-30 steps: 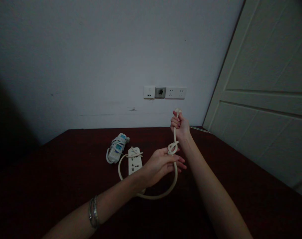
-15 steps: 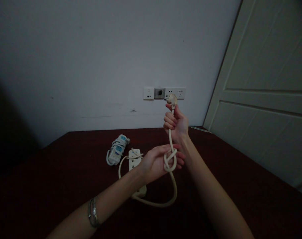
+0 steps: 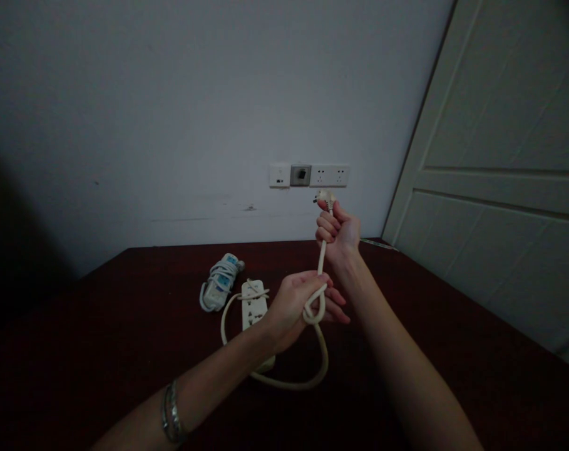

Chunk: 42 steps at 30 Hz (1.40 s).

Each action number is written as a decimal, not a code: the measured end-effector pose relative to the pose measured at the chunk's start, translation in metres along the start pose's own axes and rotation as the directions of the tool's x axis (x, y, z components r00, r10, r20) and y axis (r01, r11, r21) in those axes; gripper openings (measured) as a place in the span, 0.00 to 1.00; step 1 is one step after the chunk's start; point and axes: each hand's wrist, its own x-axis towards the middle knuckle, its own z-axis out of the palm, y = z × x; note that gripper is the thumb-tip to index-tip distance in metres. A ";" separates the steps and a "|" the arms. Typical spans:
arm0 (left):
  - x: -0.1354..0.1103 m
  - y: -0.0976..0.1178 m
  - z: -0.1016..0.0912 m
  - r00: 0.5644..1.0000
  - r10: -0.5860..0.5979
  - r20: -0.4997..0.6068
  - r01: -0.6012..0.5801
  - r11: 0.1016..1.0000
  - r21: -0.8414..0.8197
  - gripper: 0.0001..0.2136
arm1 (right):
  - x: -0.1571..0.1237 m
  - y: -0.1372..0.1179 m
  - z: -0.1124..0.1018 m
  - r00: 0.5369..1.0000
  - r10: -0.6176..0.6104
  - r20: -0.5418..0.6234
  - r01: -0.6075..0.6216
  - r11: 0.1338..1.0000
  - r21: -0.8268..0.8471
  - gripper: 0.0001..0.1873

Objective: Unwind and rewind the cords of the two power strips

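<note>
My right hand (image 3: 338, 228) is closed around the white power cord (image 3: 321, 258) just below its plug (image 3: 325, 198), whose pins point left. Lower down, my left hand (image 3: 303, 307) holds the same cord at a loose knot, the thumb pressing on it while the other fingers stretch out behind. From the knot the cord hangs in a wide loop down to a white power strip (image 3: 253, 307) lying on the table. My left forearm hides part of that strip.
A second power strip (image 3: 221, 282), wrapped in its own cord, lies left on the dark red table (image 3: 148, 282). Wall sockets (image 3: 330, 176) and a grey switch plate (image 3: 300, 175) sit on the wall behind. A pale panelled door (image 3: 500, 188) stands at the right.
My right hand and the plug have come down slightly and to the right, away from the sockets' outline. My left thumb has closed onto the cord at the knot, which looks smaller.
</note>
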 end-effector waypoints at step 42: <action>0.012 0.002 -0.027 0.997 0.061 -0.055 -0.052 0.988 0.148 0.12 | 0.016 -0.007 -0.031 0.966 0.238 -0.098 -0.257 0.889 -0.379 0.09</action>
